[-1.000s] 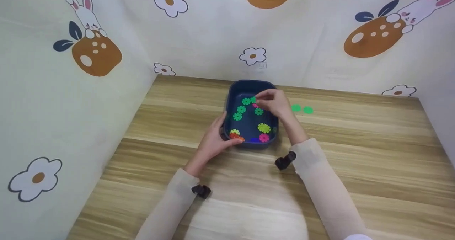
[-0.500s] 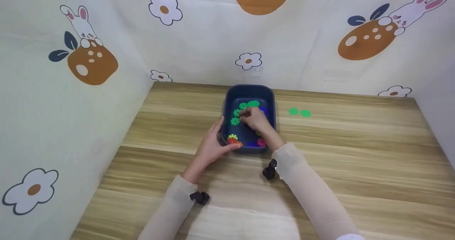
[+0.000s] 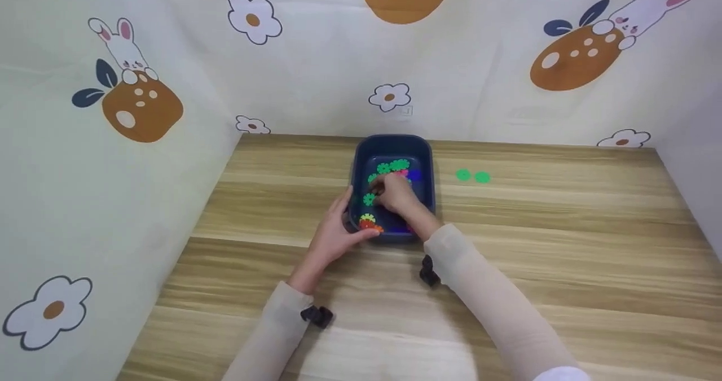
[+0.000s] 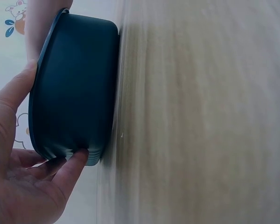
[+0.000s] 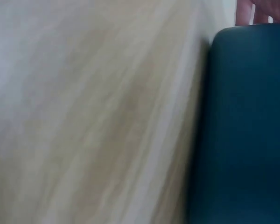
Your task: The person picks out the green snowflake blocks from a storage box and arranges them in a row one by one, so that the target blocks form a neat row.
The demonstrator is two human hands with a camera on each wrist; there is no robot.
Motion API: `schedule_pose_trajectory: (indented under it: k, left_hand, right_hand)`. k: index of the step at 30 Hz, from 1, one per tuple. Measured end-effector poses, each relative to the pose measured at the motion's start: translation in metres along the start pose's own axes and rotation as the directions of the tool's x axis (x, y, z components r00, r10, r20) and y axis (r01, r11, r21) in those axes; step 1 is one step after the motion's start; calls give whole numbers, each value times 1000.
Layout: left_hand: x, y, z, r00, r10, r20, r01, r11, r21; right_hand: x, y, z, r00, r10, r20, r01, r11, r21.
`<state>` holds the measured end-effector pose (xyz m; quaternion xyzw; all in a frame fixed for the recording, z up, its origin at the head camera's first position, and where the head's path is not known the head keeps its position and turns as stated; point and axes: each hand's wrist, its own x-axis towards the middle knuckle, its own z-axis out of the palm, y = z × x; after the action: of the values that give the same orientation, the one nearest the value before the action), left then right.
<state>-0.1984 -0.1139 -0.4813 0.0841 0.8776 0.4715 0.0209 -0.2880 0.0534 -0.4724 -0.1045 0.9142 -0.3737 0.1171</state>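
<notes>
A dark blue plastic bin stands on the wooden table. My left hand grips its near left corner; in the left wrist view the thumb lies at the rim and the fingers press its outer wall. My right hand reaches down inside, curled fingertips beside a green snowflake disc; whether they pinch anything is hidden. More green discs lie toward the bin's far end, near a blue disc and a partly covered pink one. A yellow disc and a red disc lie by my left thumb.
Two green discs lie on the wooden tabletop, right of the bin. A pale curtain with rabbit and flower prints rises behind the table and along its sides.
My right hand has moved left and nearer inside the bin, from the far right side to the left-hand green discs. One green disc has shifted slightly nearer. My left hand keeps its grip.
</notes>
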Motion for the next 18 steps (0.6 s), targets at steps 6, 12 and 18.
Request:
schedule_pose_trajectory:
  k: [6, 12, 18]
  left_hand:
    - [-2, -1, -1, 1000, -13, -3, 13, 1000, 8]
    - [-1, -2, -3, 1000, -9, -10, 9, 1000, 4]
    - [-2, -3, 1, 1000, -2, -9, 2, 1000, 3]
  right_hand:
    - [1, -5, 6, 999, 21, 33, -18, 996, -87]
    - [2, -6, 5, 999, 31, 43, -30, 999, -17]
    - [-1, -2, 2, 999, -1, 40, -1, 998, 70]
